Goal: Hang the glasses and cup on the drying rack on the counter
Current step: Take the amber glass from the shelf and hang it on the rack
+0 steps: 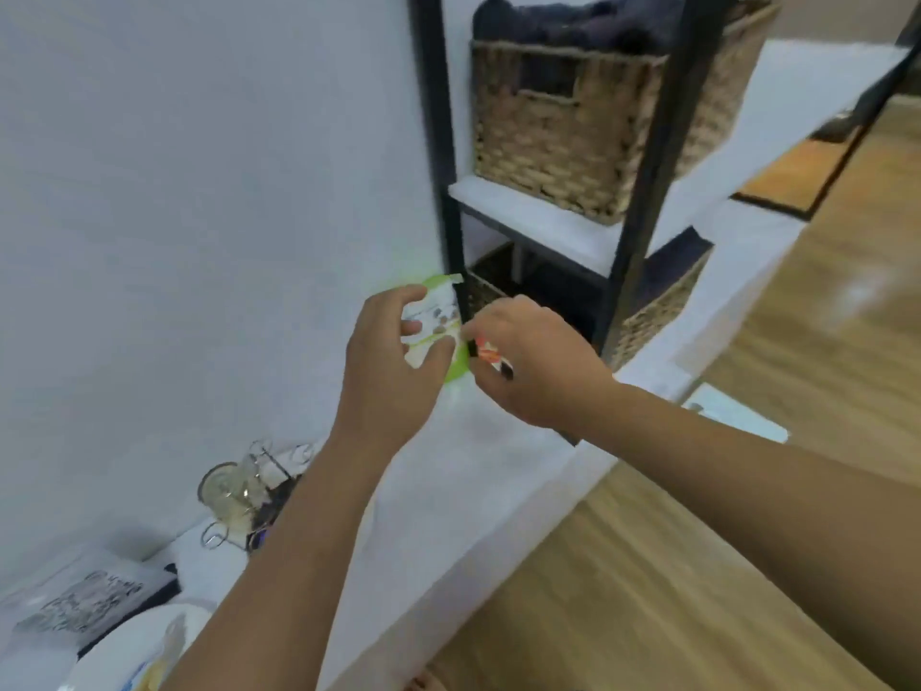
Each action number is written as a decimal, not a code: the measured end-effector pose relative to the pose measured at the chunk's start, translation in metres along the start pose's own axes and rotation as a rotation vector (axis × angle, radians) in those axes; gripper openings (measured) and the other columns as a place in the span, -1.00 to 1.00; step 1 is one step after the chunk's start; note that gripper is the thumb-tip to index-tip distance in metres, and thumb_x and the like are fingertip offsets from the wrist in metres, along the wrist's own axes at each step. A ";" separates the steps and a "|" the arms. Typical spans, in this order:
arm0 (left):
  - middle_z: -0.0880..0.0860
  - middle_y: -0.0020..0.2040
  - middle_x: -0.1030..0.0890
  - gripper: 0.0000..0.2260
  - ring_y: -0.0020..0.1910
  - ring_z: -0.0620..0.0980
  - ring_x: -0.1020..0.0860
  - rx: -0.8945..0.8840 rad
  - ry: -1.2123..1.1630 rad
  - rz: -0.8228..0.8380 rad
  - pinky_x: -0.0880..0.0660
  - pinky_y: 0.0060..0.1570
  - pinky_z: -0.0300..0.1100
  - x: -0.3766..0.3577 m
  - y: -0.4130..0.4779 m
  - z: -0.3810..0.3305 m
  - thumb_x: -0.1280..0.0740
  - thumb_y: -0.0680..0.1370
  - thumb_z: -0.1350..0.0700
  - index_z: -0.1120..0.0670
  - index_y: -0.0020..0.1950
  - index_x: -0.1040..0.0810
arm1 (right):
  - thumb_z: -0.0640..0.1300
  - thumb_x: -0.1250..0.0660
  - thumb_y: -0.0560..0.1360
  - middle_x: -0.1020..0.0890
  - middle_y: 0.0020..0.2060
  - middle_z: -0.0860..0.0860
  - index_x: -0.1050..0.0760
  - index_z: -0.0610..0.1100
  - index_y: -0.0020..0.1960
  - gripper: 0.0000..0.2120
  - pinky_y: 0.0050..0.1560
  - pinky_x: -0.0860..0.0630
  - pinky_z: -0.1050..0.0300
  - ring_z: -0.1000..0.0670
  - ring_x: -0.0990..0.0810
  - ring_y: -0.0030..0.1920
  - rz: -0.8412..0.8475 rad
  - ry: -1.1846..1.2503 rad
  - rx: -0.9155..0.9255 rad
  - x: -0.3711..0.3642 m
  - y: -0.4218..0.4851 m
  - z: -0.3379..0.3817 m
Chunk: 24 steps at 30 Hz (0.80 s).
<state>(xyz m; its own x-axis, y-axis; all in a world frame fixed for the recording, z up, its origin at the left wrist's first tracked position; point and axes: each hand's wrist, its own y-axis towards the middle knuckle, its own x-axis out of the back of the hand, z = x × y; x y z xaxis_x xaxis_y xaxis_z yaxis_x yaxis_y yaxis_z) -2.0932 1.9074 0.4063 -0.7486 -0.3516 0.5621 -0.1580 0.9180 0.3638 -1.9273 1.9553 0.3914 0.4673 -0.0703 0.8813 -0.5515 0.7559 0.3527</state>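
Cup [432, 319], white with a green rim and a printed band, is off the bench and held at the far end of it, close to the wall and just beside the black shelf frame. It lies tilted, its long axis running roughly up and down the view with the green rim uppermost and green showing again at its lower right edge. Detail of the print is blurred.

Left to right:

- Drying rack [249, 491], wire, stands on the bench [448, 471] against the wall, at the near left. A clear glass [222, 486] already sits on it, apparently inverted; the rest of the rack is partly hidden by the left forearm.
- Left hand [386, 371] grips the cup, fingers over the top and thumb across the lower face.
- Right hand [528, 361] is closed around a small red-and-white object [491, 359], identity not determinable, its fingertips at or near the cup's right side; contact cannot be confirmed.
- Wicker basket [588, 127] occupies the shelf [538, 216] above; not involved.

Assessment: the rack lies well apart from the cup, toward the person and to the left, below the left arm. The left hand is the nearer and carries the cup; the coming move calls for bringing the cup back along the wall and inverting it over a free prong.
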 end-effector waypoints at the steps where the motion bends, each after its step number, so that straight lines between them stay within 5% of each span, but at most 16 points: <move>1: -0.02 0.24 -0.52 -0.63 0.06 -0.08 -0.57 -0.040 -0.017 0.023 -0.54 0.01 -0.21 -0.017 0.002 -0.021 -0.43 0.50 0.18 0.01 0.27 -0.47 | 0.01 -0.27 0.53 -0.59 0.09 0.04 -0.55 0.01 0.18 -0.75 0.08 -0.50 -0.07 -0.03 -0.49 0.10 -0.028 -0.011 -0.051 0.018 -0.014 -0.017; 10: -0.02 0.22 -0.49 -0.62 0.09 -0.13 -0.55 -0.331 -0.142 0.266 -0.56 0.02 -0.18 -0.164 -0.003 -0.163 -0.43 0.49 0.16 0.03 0.29 -0.48 | -0.06 -0.30 0.54 -0.58 0.16 0.00 -0.52 -0.05 0.26 -0.70 0.11 -0.48 -0.02 -0.05 -0.47 0.20 -0.241 -0.051 -0.432 0.137 -0.157 -0.134; 17: -0.07 0.27 -0.46 -0.61 0.16 -0.14 -0.51 -0.342 -0.193 0.380 -0.44 -0.08 -0.54 -0.241 0.023 -0.213 -0.41 0.53 0.10 -0.03 0.33 -0.44 | -0.04 -0.27 0.57 -0.53 0.25 0.00 -0.47 -0.04 0.32 -0.67 0.17 -0.47 -0.01 -0.03 -0.43 0.29 -0.297 -0.056 -0.563 0.181 -0.189 -0.200; 24: -0.04 0.23 -0.50 -0.63 0.13 -0.13 -0.51 -0.309 -0.285 0.368 -0.42 -0.02 -0.44 -0.342 0.096 -0.234 -0.42 0.53 0.11 -0.03 0.30 -0.45 | 0.00 -0.28 0.57 -0.49 0.29 0.04 -0.41 0.00 0.37 -0.62 0.17 -0.50 -0.01 0.02 -0.41 0.29 -0.278 -0.096 -0.649 0.212 -0.168 -0.299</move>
<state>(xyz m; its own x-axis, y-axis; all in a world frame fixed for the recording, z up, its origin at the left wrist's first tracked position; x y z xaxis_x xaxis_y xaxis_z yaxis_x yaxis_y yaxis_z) -1.7014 2.0728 0.4226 -0.8700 0.0846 0.4858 0.3106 0.8591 0.4067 -1.5289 2.0080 0.4253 0.4518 -0.3510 0.8202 0.1163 0.9347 0.3360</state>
